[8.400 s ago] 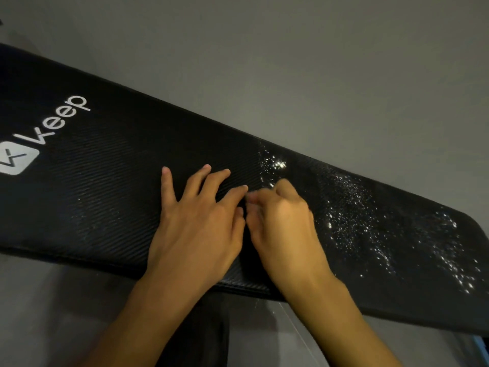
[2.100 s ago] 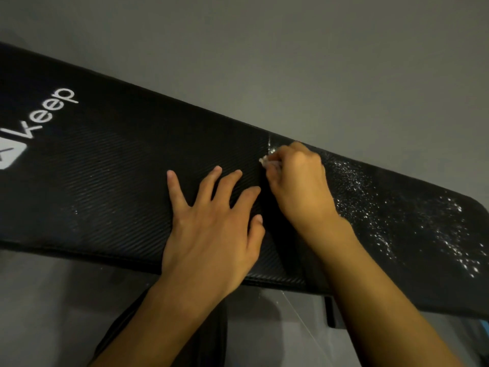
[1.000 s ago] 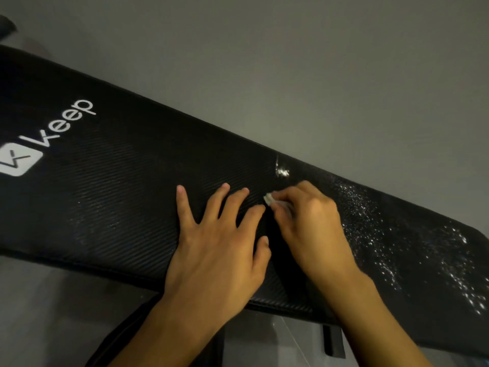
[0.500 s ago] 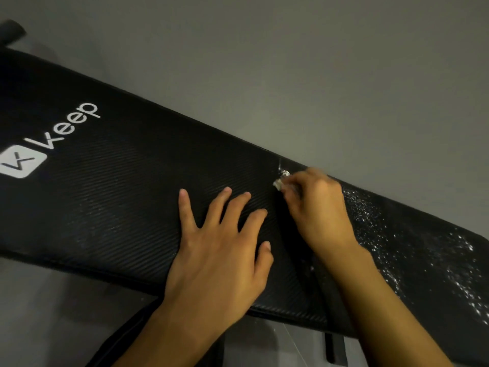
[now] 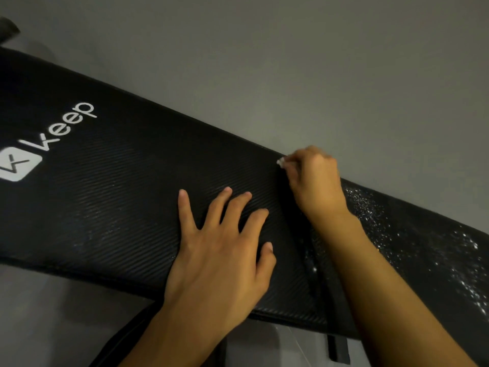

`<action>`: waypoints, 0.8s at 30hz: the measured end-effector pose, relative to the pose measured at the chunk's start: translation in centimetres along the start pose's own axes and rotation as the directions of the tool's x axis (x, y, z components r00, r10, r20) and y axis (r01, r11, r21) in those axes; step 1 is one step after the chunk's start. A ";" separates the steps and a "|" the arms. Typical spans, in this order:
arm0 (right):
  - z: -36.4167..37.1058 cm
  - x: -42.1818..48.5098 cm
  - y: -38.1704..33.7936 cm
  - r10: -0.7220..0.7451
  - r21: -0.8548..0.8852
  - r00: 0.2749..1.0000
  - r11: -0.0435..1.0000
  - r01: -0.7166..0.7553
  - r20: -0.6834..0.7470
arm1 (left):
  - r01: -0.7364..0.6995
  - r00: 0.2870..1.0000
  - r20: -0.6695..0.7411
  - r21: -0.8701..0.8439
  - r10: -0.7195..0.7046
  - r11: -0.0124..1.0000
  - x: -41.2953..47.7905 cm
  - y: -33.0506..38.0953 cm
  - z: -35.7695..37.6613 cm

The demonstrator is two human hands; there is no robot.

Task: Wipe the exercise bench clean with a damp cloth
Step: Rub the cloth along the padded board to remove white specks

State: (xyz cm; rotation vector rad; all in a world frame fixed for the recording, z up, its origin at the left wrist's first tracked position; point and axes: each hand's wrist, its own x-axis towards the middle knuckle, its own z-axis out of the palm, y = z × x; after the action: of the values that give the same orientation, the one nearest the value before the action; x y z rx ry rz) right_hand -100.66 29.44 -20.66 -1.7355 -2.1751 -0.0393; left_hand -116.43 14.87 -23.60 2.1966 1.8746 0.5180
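While the left hand (image 5: 222,258) lies flat on the bench (image 5: 119,197), fingers straight and spread and grasping nothing, the right hand (image 5: 315,181) is clenched around a small white cloth (image 5: 281,162). Only a crumpled tip of the cloth shows past the fingertips. It touches the bench at the far edge, at about 1 o'clock from the left hand. The two hands are near each other but apart, with a strip of black pad showing between them.

The bench is a long black pad with a fine ribbed weave, running across the view from 10 o'clock down to 4 o'clock. A white logo (image 5: 66,128) reading "Keep", with a square mark beside it, sits toward 9 o'clock. Bright white specks (image 5: 412,242) are scattered over the pad at 3 to 4 o'clock from the right hand, and a thinner trail lies beside the right forearm. Whether they are droplets or dust I cannot tell.

A grey floor (image 5: 291,62) fills the view beyond the bench at 12 o'clock. Under the near edge, at 5 o'clock, a dark strut (image 5: 337,348) hangs down. A dark blurred shape (image 5: 8,27) sits in the corner at 10 o'clock.
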 end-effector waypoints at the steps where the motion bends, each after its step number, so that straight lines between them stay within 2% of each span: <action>1: 0.4 1.1 -0.2 0.028 -0.018 1.000 0.999 -0.028 -0.001 | 0.000 1.000 0.001 0.001 0.000 1.000 0.0 0.0 0.0; 4: 0.7 1.5 -0.8 0.024 -0.017 1.000 1.000 -0.024 0.008 | -0.003 1.000 0.001 -0.002 0.003 1.000 0.0 -0.1 0.0; 9: -1.8 -5.0 -1.1 -0.162 0.088 0.986 0.983 0.159 0.032 | 0.003 1.000 0.003 -0.016 -0.003 1.000 0.0 -0.1 0.0; 11: -1.2 -3.6 -0.2 -0.126 0.043 0.992 0.991 0.125 0.019 | 0.005 1.000 0.002 -0.015 -0.005 1.000 0.1 0.0 0.0; 14: 0.2 0.7 0.4 0.020 -0.002 1.000 1.000 -0.020 0.004 | 0.001 1.000 0.012 -0.005 -0.001 1.000 0.0 0.0 -0.1; 16: 0.8 1.7 -0.2 0.051 -0.019 0.999 0.999 -0.051 0.001 | 0.000 1.000 0.013 0.000 0.000 1.000 0.0 -0.1 -0.2; 19: -0.3 -1.6 -1.1 -0.036 0.048 0.999 0.998 0.035 0.018 | 0.001 1.000 0.008 -0.004 0.000 1.000 0.0 -0.1 -0.2; 21: -2.0 -5.9 -1.8 -0.134 0.117 0.990 0.985 0.129 0.043 | 0.002 1.000 0.000 -0.008 -0.002 1.000 0.0 -0.2 -0.1; 24: -4.4 -13.1 -2.7 -0.198 0.181 0.976 0.967 0.178 0.096 | 0.001 1.000 -0.006 -0.015 -0.001 1.000 0.1 -0.2 -0.1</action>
State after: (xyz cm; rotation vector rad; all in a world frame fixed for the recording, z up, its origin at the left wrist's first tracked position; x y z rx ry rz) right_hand -99.72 15.42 -19.85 -1.4659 -2.3427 0.1976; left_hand -116.65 14.95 -23.57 2.1867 1.8691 0.5365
